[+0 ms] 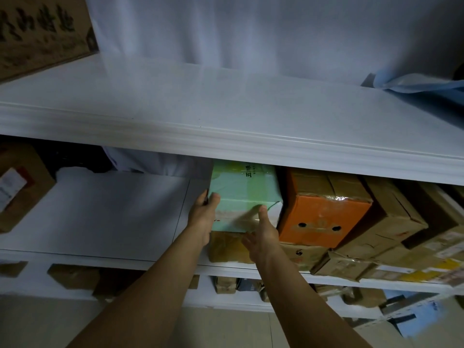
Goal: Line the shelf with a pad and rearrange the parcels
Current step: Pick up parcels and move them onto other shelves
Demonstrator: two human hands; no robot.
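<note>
Here, a white pad (100,212) lines the left of the middle shelf (150,266). The left hand (204,212) grips the left edge of the mint-green box (241,194) (stacked on a brown parcel (226,247)). The right hand (263,233) presses its thumb and straight fingers to the box's front, beside an orange box (321,214).

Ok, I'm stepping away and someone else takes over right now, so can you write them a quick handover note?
Left hand grips the green box at its left edge; right hand lies open against its lower front.
The green box sits on a brown box, beside the orange box.
Done: the white pad lies on the left part of the middle shelf.
Left: green box, orange box and the brown parcels at right are off the pad; probably shift them onto it, green box first.
</note>
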